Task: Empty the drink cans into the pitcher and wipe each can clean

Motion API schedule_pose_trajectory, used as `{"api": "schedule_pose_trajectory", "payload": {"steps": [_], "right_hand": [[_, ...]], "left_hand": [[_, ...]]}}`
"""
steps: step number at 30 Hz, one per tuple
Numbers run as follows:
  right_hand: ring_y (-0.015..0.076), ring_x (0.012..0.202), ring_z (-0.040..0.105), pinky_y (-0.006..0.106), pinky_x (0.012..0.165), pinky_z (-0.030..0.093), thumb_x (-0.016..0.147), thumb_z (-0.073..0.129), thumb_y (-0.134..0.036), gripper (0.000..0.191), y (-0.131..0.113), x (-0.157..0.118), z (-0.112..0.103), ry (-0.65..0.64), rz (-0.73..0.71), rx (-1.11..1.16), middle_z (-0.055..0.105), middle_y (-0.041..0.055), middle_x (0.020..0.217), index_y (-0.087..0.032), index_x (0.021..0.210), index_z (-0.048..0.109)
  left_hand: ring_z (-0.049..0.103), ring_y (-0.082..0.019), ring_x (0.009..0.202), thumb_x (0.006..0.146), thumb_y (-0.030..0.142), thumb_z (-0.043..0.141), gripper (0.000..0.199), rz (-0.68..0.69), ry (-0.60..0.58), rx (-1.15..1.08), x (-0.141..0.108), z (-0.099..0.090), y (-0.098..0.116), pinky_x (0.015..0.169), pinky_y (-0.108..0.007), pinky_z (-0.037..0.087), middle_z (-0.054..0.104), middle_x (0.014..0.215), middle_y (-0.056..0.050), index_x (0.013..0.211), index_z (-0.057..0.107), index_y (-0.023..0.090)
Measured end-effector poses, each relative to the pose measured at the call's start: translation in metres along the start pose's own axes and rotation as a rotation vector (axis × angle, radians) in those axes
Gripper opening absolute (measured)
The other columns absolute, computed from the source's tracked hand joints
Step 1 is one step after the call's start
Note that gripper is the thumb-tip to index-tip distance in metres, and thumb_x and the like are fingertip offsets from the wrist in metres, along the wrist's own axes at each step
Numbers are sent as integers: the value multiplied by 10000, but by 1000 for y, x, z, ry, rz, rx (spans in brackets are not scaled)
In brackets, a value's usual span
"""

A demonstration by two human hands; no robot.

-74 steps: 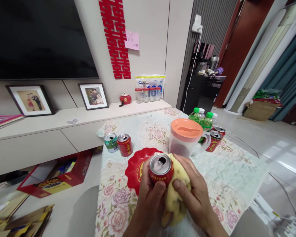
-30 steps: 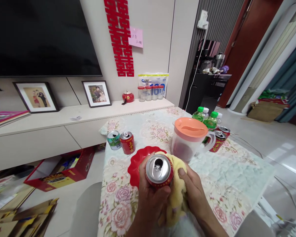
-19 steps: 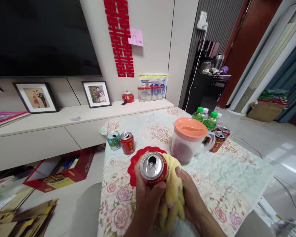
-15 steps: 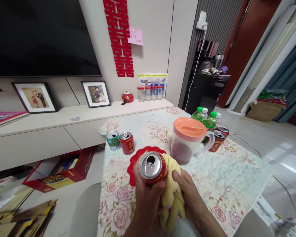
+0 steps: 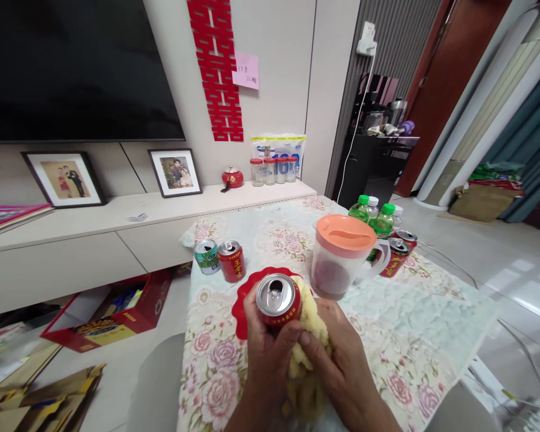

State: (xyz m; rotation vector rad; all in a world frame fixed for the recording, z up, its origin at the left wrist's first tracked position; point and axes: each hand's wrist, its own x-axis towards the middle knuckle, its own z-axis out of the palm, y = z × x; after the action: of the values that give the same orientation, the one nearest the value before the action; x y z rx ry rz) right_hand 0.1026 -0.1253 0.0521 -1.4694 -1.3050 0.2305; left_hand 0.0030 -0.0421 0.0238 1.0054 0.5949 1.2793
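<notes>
My left hand [image 5: 270, 354] is wrapped round an opened red drink can [image 5: 277, 300], its silver top tilted toward me. My right hand [image 5: 337, 345] grips a yellow cloth [image 5: 312, 327] and presses it against the can's right side, the thumb close to my left thumb. Part of the cloth hangs down between my wrists. Behind the can lies a red scalloped plate [image 5: 243, 291], mostly covered by the can and my hands. Just beyond the cloth stands a clear pitcher [image 5: 335, 273] with an orange lid.
A green can [image 5: 206, 257] and another red can [image 5: 231, 261] stand at the table's left. Red cans [image 5: 393, 257] and several bottles [image 5: 381, 221] are at the right, behind the pitcher. A flowered tablecloth [image 5: 216, 372] covers the table. A low white cabinet [image 5: 162, 207] runs behind it.
My right hand has moved left and round the cloth, its thumb now nearer my left hand. The can has turned slightly in my left hand.
</notes>
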Motion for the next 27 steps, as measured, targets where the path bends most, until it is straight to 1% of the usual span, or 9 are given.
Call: {"api": "schedule_pose_trajectory", "payload": {"steps": [5, 9, 11, 13, 15, 17, 21, 24, 27], "right_hand": [[162, 1145, 671, 238, 971, 566, 1094, 531, -475, 393, -9, -2, -12, 15, -145, -119, 678, 31, 1265, -310, 1447, 588], [231, 1231, 648, 332, 1005, 570, 1096, 497, -489, 560, -7, -7, -15, 92, -209, -266, 640, 103, 1398, -251, 1600, 450], [238, 1247, 642, 354, 1020, 563, 1096, 492, -478, 640, -5, -9, -14, 132, -233, -322, 620, 108, 1449, -264, 1680, 340], [221, 1259, 643, 338, 1025, 559, 1103, 484, -463, 642, -2, -8, -14, 145, -237, -327, 613, 85, 1476, -313, 1702, 309], [195, 1279, 644, 301, 1021, 555, 1112, 474, -457, 579, 0, -5, -16, 133, -224, -279, 620, 51, 1481, -362, 1674, 373], [174, 1292, 647, 266, 1027, 547, 1113, 478, -463, 510, 3, -2, -19, 115, -184, -198, 642, 16, 1464, -392, 1618, 470], [171, 1281, 665, 243, 1053, 526, 1103, 505, -467, 399, 12, 3, -24, 96, -41, -11, 696, -10, 1401, -382, 1464, 654], [206, 1243, 681, 277, 1050, 529, 1099, 502, -486, 401, 17, 5, -23, 67, 67, 79, 713, 36, 1380, -312, 1373, 737], [227, 1206, 687, 299, 1031, 528, 1085, 510, -534, 442, 21, 7, -18, 55, 115, 101, 721, 73, 1361, -262, 1322, 767]], "left_hand": [[723, -328, 1185, 807, 568, 844, 764, -57, -106, 149, -1, -2, 5, 985, -421, 600, 729, 1330, -137, 1422, 541, 231], [671, -331, 1284, 875, 513, 761, 700, -122, -96, 256, -8, -4, 5, 1031, -415, 575, 692, 1426, -130, 1479, 537, 240], [673, -318, 1265, 897, 477, 722, 651, -138, -152, 236, -9, -2, 8, 1037, -407, 572, 696, 1412, -117, 1479, 542, 248], [689, -297, 1189, 900, 437, 703, 601, -146, -233, 208, -8, 1, 11, 1020, -403, 577, 715, 1356, -103, 1453, 556, 250], [688, -285, 1143, 886, 414, 712, 581, -138, -271, 199, -6, 2, 12, 1011, -404, 577, 719, 1322, -92, 1424, 568, 249], [676, -289, 1156, 872, 422, 736, 587, -120, -284, 192, -4, 1, 12, 1027, -414, 569, 713, 1321, -91, 1408, 575, 244], [672, -308, 1206, 860, 475, 774, 608, -47, -286, 170, -5, 0, 10, 1060, -438, 563, 711, 1309, -99, 1394, 595, 246], [703, -334, 1161, 814, 515, 823, 634, 31, -223, 163, -8, 3, 11, 1021, -468, 594, 728, 1262, -117, 1354, 638, 240], [705, -357, 1172, 771, 542, 862, 660, 68, -105, 150, -10, 7, 12, 1041, -490, 587, 725, 1282, -133, 1319, 661, 235]]}}
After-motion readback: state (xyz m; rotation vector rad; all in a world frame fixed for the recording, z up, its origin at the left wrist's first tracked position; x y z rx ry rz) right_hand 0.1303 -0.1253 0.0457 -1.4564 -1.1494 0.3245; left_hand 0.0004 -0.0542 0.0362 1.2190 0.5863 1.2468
